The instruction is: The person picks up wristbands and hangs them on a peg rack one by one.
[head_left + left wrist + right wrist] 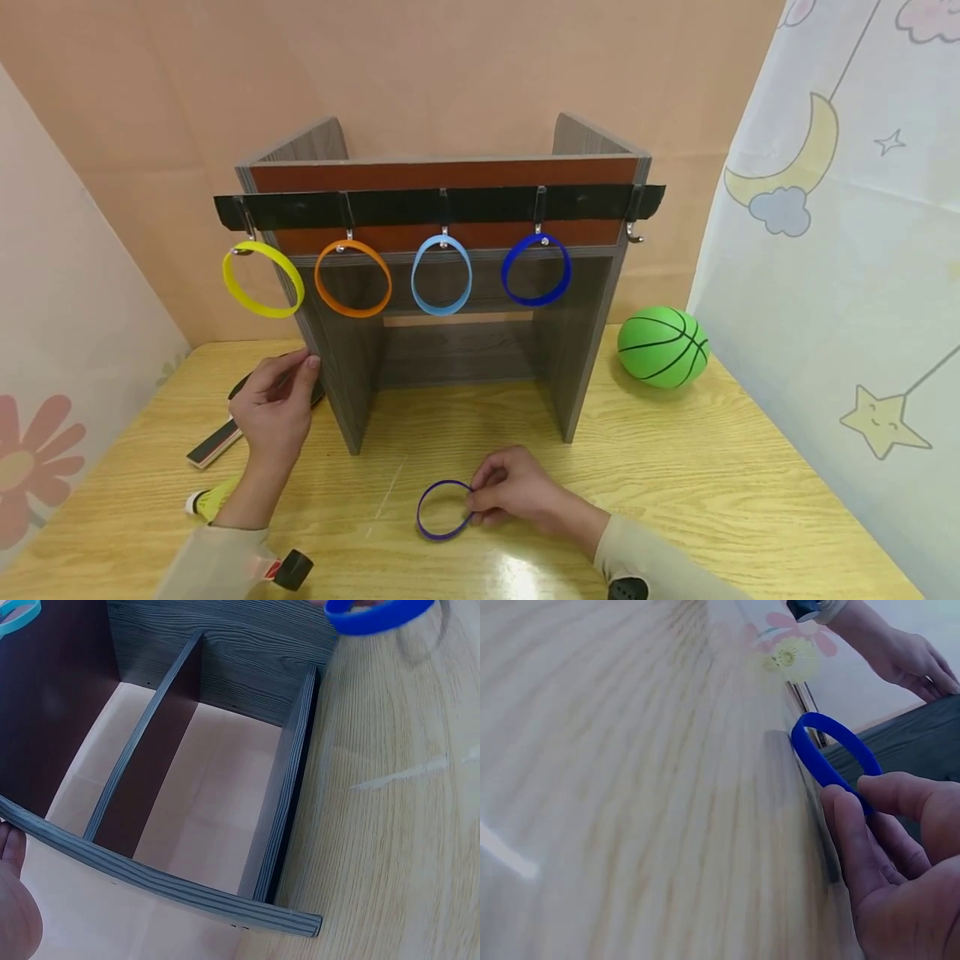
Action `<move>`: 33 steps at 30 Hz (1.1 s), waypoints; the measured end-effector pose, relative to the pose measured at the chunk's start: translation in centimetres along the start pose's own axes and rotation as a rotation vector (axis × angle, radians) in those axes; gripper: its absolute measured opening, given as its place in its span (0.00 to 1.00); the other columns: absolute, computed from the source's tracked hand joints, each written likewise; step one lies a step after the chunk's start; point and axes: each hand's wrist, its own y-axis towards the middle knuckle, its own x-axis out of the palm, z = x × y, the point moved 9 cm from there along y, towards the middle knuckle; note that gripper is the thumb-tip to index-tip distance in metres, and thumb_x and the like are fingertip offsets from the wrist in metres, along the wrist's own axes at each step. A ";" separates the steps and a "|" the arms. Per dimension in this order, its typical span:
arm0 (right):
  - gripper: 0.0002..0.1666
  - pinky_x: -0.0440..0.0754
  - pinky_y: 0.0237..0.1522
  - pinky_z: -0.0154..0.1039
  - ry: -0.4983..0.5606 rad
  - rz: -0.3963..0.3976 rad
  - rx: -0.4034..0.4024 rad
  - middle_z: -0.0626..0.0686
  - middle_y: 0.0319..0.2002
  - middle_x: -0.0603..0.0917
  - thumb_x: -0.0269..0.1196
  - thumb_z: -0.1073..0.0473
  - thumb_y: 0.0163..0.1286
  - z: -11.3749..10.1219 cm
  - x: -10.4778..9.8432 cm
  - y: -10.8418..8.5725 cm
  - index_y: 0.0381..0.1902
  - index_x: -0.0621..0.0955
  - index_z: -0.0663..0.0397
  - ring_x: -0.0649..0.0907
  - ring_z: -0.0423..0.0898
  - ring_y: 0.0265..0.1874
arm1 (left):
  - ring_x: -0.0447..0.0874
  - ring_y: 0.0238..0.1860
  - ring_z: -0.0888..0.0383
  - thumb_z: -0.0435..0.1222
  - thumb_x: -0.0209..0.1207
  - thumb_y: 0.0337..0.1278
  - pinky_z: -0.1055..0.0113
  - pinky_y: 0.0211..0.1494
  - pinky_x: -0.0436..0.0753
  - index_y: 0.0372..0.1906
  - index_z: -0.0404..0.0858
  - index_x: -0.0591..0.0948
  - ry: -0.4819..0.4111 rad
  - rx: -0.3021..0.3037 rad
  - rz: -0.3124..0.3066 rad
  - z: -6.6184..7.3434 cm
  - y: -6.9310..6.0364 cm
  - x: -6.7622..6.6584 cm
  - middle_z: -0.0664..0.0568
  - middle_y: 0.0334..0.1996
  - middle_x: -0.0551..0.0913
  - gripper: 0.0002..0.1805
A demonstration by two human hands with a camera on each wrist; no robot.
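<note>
My right hand [517, 492] pinches a dark blue silicone wristband [422, 518] between thumb and fingers, low over the table in front of the shelf. The right wrist view shows the same wristband [810, 750] tilted up from the fingertips. My left hand [276, 400] holds the front edge of the grey wooden shelf [330, 383] at its left side panel. Along the shelf's front, a yellow wristband [298, 279], an orange wristband [386, 292], a light blue wristband [414, 287] and a blue wristband [513, 292] hang from hooks. The rightmost hook [634, 237] holds none.
A green ball [663, 347] sits on the table right of the shelf. On the left lie a table tennis paddle [216, 442], partly behind my left hand, and a yellow shuttlecock [213, 500]. The wooden table [712, 475] meets printed cloth walls on both sides.
</note>
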 end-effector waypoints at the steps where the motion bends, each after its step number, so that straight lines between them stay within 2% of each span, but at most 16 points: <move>1: 0.10 0.84 0.28 0.43 0.009 -0.006 -0.004 0.61 0.26 0.82 0.68 0.73 0.53 -0.1 -0.2 -0.2 0.32 0.78 0.71 0.85 0.52 0.23 | 0.83 0.32 0.62 0.14 0.60 0.45 0.75 0.39 0.81 0.32 0.14 0.80 -0.006 0.001 0.003 0.0 0.0 -0.1 0.45 0.28 0.84 0.06; 8: 0.11 0.84 0.32 0.45 0.053 -0.002 -0.036 0.60 0.28 0.82 0.67 0.73 0.54 -1.3 -2.7 -1.9 0.34 0.77 0.72 0.85 0.55 0.28 | 0.83 0.31 0.62 0.16 0.62 0.47 0.75 0.38 0.81 0.32 0.16 0.80 -0.002 0.003 0.007 -0.3 -0.2 -0.3 0.40 0.27 0.83 0.06; 14: 0.11 0.82 0.39 0.54 0.054 0.049 -0.104 0.59 0.30 0.81 0.68 0.72 0.55 -3.7 -5.5 -3.4 0.35 0.77 0.72 0.85 0.59 0.32 | 0.82 0.31 0.62 0.15 0.62 0.46 0.76 0.38 0.80 0.33 0.16 0.80 0.018 -0.001 0.006 -0.3 -0.3 -0.3 0.39 0.28 0.83 0.06; 19: 0.09 0.79 0.42 0.57 0.059 0.064 -0.172 0.60 0.31 0.82 0.67 0.72 0.55 -5.8 -7.3 -4.6 0.33 0.78 0.67 0.85 0.57 0.33 | 0.83 0.31 0.62 0.14 0.62 0.44 0.75 0.38 0.81 0.33 0.16 0.80 0.002 -0.003 0.010 -1.7 -0.5 -0.6 0.39 0.28 0.83 0.07; 24: 0.07 0.82 0.41 0.51 0.054 0.044 -0.249 0.57 0.31 0.82 0.66 0.73 0.57 -8.1 -8.1 -6.0 0.33 0.79 0.61 0.86 0.52 0.32 | 0.83 0.32 0.61 0.15 0.62 0.44 0.75 0.38 0.81 0.33 0.16 0.81 -0.009 0.000 0.021 -2.7 -0.7 -1.0 0.41 0.28 0.83 0.07; 30: 0.11 0.83 0.39 0.44 0.059 0.036 -0.358 0.52 0.33 0.83 0.63 0.76 0.59 -11.4 -9.0 -7.6 0.33 0.81 0.55 0.86 0.48 0.32 | 0.83 0.31 0.61 0.15 0.62 0.43 0.75 0.38 0.81 0.33 0.16 0.81 -0.013 -0.005 0.022 -2.8 -0.7 -1.0 0.41 0.28 0.84 0.07; 33: 0.15 0.83 0.39 0.42 0.117 0.025 -0.444 0.51 0.34 0.83 0.59 0.79 0.60 -13.5 -9.7 -8.5 0.35 0.82 0.56 0.86 0.48 0.32 | 0.83 0.32 0.61 0.13 0.61 0.43 0.75 0.38 0.81 0.33 0.16 0.81 -0.022 -0.015 0.015 -2.8 -0.7 -0.9 0.43 0.29 0.84 0.08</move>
